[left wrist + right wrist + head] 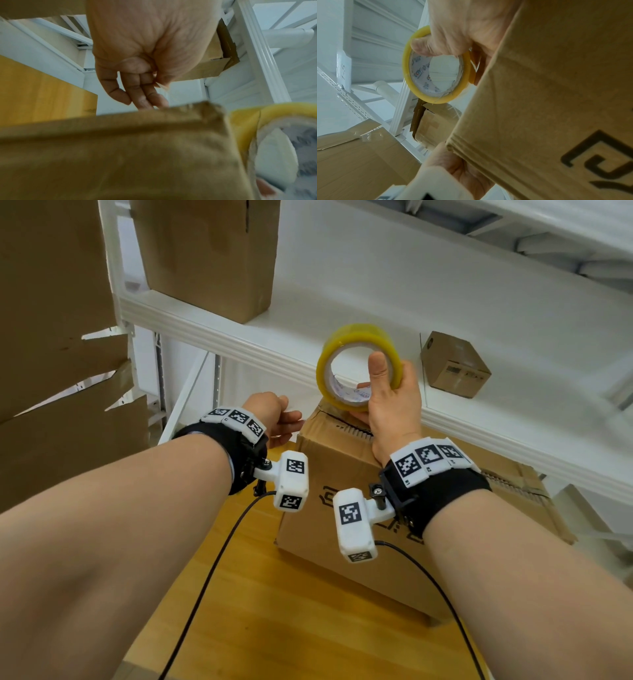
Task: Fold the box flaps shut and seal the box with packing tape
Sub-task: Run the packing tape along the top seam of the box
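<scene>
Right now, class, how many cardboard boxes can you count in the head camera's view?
3. The box being sealed sits on the wooden table, a tall box stands on the upper shelf, and a small box lies on the shelf at right. Flattened cardboard at left may hide more.

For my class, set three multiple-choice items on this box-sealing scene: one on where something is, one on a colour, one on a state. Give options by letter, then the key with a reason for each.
1. Where is the small cardboard box?
A. on the white shelf
B. on the wooden table
C. inside the big box

2. What colour is the tape roll?
A. blue
B. yellow
C. black

3. What is the right hand doing?
A. hanging idle
B. pressing flat on the table
C. holding the tape roll

Key:
1 A, it sits on the shelf behind the tape.
2 B, the roll is yellow in every view.
3 C, thumb through the core, fingers round the rim, above the big box.
</scene>
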Tool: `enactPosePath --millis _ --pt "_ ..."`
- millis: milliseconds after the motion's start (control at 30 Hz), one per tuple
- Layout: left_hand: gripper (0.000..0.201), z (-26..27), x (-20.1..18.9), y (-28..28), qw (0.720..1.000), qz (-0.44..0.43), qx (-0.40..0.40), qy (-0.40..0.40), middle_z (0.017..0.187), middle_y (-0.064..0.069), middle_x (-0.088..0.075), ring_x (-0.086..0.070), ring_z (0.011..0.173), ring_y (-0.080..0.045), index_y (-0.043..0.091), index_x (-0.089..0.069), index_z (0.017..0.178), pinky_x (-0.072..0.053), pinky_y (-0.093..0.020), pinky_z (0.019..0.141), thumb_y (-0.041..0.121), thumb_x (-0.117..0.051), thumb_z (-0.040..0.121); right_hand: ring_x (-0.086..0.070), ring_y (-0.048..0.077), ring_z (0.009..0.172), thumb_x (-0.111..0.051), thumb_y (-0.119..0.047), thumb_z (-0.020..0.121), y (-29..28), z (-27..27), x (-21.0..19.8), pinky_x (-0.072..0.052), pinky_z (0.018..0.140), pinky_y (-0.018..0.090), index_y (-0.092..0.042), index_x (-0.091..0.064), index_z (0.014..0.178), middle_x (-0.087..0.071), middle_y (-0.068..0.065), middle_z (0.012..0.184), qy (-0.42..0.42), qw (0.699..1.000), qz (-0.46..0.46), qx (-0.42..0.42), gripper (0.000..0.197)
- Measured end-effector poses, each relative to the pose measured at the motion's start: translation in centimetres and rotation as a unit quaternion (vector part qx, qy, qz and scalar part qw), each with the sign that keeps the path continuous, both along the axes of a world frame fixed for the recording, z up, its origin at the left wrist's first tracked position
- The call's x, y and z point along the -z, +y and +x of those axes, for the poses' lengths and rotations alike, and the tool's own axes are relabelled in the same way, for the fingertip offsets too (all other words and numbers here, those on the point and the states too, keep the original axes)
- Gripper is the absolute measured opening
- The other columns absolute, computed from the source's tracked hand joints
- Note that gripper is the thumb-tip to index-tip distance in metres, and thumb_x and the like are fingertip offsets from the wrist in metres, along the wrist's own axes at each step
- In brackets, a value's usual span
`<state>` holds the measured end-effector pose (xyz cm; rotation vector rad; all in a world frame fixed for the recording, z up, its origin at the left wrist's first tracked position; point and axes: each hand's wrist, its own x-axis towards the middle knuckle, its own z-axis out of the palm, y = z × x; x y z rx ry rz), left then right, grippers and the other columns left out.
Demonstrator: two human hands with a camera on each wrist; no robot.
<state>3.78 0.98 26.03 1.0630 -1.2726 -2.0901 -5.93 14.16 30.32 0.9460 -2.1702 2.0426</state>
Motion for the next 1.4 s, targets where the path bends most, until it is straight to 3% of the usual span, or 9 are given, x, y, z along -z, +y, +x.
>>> enactPosePath --millis 67,167,300,467,667,833,967,1067,1400 --pt "0.029 0.3 0.4 -0.6 1.0 0.011 -0.011 -0.001 0.068 0.0 -0.065 -0.067 0.049 -0.015 0.018 -0.059 0.092 -0.046 -0.031 0.075 0.015 -0.032 0.102 -0.067 0.032 0.097 -0.064 -0.065 0.087 -0.1 -0.1 0.1 -0.057 0.089 0.053 -0.029 -0.056 0.102 -0.065 0.005 0.091 -0.002 1.0 -0.017 0.002 0.04" --pt "0.034 0.6 1.1 -1.2 0.999 0.024 -0.03 -0.005 0.056 0.0 -0.065 -0.068 0.061 -0.018 0.018 -0.059 0.088 -0.045 -0.031 0.073 0.012 -0.027 0.098 -0.066 0.024 0.091 -0.067 -0.061 0.086 -0.2 -0.3 0.1 -0.057 0.088 0.045 -0.025 -0.055 0.105 -0.062 -0.002 0.086 -0.005 1.0 -0.027 0.001 0.042" --pt "0.031 0.6 1.3 -1.0 0.999 0.037 -0.031 -0.013 0.046 0.001 -0.063 -0.064 0.04 -0.016 0.018 -0.059 0.087 -0.045 -0.031 0.076 0.012 -0.032 0.099 -0.06 0.014 0.087 -0.073 -0.06 0.081 0.0 -0.3 0.1 -0.049 0.078 0.028 -0.024 -0.053 0.106 -0.062 -0.002 0.094 -0.028 0.999 -0.032 0.004 0.048" --pt "0.028 0.5 1.3 -0.6 0.999 0.038 -0.018 -0.023 0.044 0.001 -0.061 -0.058 0.031 -0.015 0.018 -0.059 0.089 -0.044 -0.029 0.065 0.013 -0.034 0.101 -0.045 0.012 0.068 -0.074 -0.053 0.084 0.3 -0.1 0.0 -0.045 0.064 0.022 -0.019 -0.057 0.091 -0.049 -0.006 0.07 -0.04 0.998 -0.045 0.004 0.039" --pt "0.028 1.0 1.7 -1.1 0.998 0.052 -0.041 -0.02 0.044 0.002 -0.058 -0.064 0.039 -0.017 0.018 -0.059 0.086 -0.046 -0.032 0.074 0.012 -0.035 0.1 -0.047 0.014 0.071 -0.075 -0.051 0.084 0.4 0.2 0.1 -0.046 0.067 0.022 -0.021 -0.058 0.088 -0.049 -0.003 0.072 -0.036 0.998 -0.05 -0.006 0.035" --pt "0.029 1.1 2.0 -0.7 0.998 0.054 -0.028 -0.024 0.055 0.001 -0.051 -0.06 0.05 -0.017 0.017 -0.062 0.082 -0.046 -0.031 0.071 0.013 -0.039 0.1 -0.048 0.011 0.069 -0.079 -0.05 0.081 0.3 0.3 0.1 -0.045 0.069 0.024 -0.023 -0.062 0.09 -0.051 -0.01 0.069 -0.04 0.997 -0.058 -0.008 0.033" --pt "0.024 1.3 2.5 -0.5 0.998 0.059 -0.008 -0.035 0.052 0.002 -0.05 -0.056 0.039 -0.016 0.017 -0.062 0.083 -0.046 -0.032 0.07 0.016 -0.046 0.1 -0.049 0.001 0.06 -0.081 -0.046 0.079 0.3 0.3 0.1 -0.045 0.063 0.016 -0.024 -0.065 0.089 -0.052 -0.015 0.065 -0.03 0.998 -0.056 -0.004 0.029" --pt "0.022 1.3 2.8 -0.3 0.997 0.06 0.0 -0.04 0.049 0.003 -0.049 -0.054 0.044 -0.016 0.017 -0.064 0.086 -0.045 -0.032 0.071 0.018 -0.048 0.101 -0.048 -0.004 0.055 -0.083 -0.045 0.077 0.3 0.3 0.1 -0.044 0.058 0.011 -0.024 -0.066 0.089 -0.053 -0.016 0.063 -0.023 0.998 -0.056 -0.007 0.03" --pt "0.028 1.0 3.0 0.0 0.998 0.043 0.003 -0.044 0.055 0.003 -0.048 -0.052 0.042 -0.012 0.014 -0.055 0.075 -0.045 -0.031 0.067 0.027 -0.056 0.1 -0.051 -0.001 0.059 -0.084 -0.044 0.076 0.2 0.2 0.2 -0.045 0.064 0.017 -0.023 -0.067 0.09 -0.057 -0.015 0.066 -0.021 0.998 -0.061 0.0 0.03"
